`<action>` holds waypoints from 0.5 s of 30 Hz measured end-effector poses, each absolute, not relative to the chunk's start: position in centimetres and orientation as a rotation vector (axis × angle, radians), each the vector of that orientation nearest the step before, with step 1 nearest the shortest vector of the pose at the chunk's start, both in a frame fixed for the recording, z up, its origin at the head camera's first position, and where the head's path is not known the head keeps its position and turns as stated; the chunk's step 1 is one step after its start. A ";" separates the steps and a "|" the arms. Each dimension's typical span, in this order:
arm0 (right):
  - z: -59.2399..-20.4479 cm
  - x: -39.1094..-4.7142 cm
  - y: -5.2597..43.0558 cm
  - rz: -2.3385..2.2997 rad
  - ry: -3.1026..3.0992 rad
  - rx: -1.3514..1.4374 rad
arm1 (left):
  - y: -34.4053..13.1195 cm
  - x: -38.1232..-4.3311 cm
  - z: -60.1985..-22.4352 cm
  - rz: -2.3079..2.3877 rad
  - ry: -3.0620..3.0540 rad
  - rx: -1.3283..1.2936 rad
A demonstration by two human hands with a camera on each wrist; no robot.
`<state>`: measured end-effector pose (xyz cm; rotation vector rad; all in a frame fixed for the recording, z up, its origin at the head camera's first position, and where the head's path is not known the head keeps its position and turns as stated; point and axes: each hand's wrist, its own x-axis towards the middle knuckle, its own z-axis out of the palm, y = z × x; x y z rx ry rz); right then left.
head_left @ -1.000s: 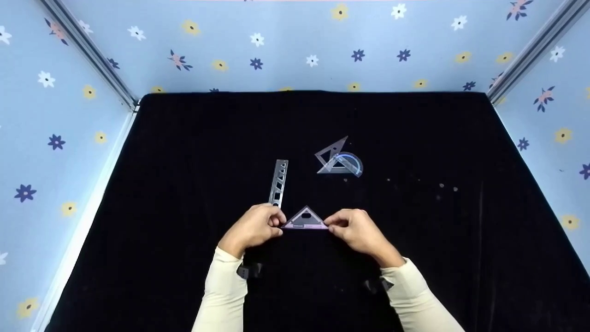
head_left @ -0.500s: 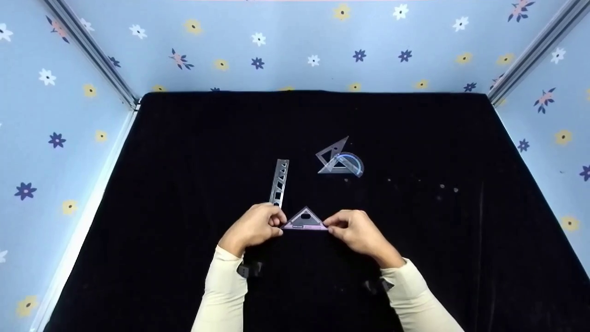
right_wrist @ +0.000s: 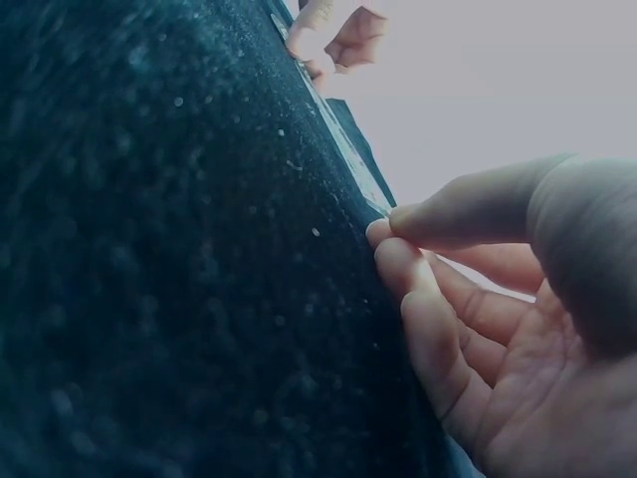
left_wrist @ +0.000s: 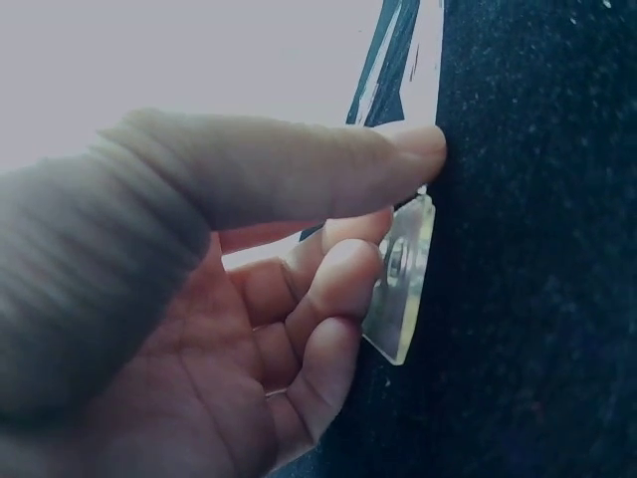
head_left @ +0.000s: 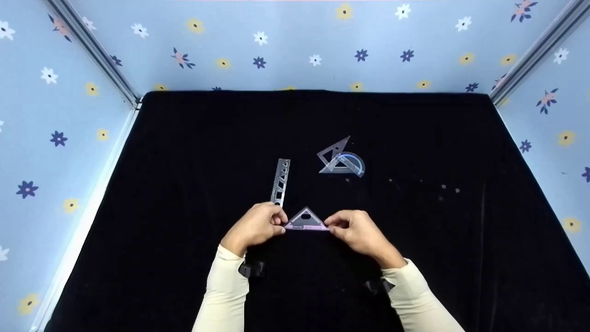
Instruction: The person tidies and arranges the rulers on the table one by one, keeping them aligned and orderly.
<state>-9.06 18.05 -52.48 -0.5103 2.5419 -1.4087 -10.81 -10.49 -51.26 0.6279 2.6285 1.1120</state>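
A clear triangular set square with a pinkish long edge lies near the middle of the black cloth, its right-angle corner pointing away. My left hand pinches its left corner between thumb and fingers. At the opposite corner my right hand pinches the tip; the right wrist view shows thumb and fingertips meeting at the end of the set square. Beyond the left hand lies a clear ruler with cut-out shapes, its near end partly hidden by that hand. In the left wrist view the ruler's end shows behind the curled fingers.
Farther back, a clear protractor overlaps two more set squares, one tilted and one flat-based. Black cloth covers the table, with small specks at right. Flowered blue panels wall in the back and both sides.
Both hands keep their pinch on the set square, and the layout looks the same. The whole head view has shifted very slightly.
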 end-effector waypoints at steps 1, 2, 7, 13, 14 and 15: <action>-52.5 -9.1 18.0 -1.411 2.538 -0.509 | -10.5 -10.8 -51.2 1.115 2.625 0.625; -52.5 -9.1 18.0 -1.415 2.534 -0.510 | -10.5 -10.8 -51.2 1.119 2.621 0.621; -52.4 -9.1 17.9 -1.437 2.514 -0.510 | -10.6 -10.8 -51.2 1.140 2.608 0.628; -52.3 -9.0 17.9 -1.462 2.502 -0.506 | -10.5 -10.8 -51.2 1.132 2.624 0.639; -52.3 -9.0 17.9 -1.467 2.500 -0.506 | -10.5 -10.8 -51.2 1.133 2.622 0.638; -52.3 -8.9 17.9 -1.467 2.500 -0.504 | -10.5 -10.8 -51.2 1.133 2.619 0.635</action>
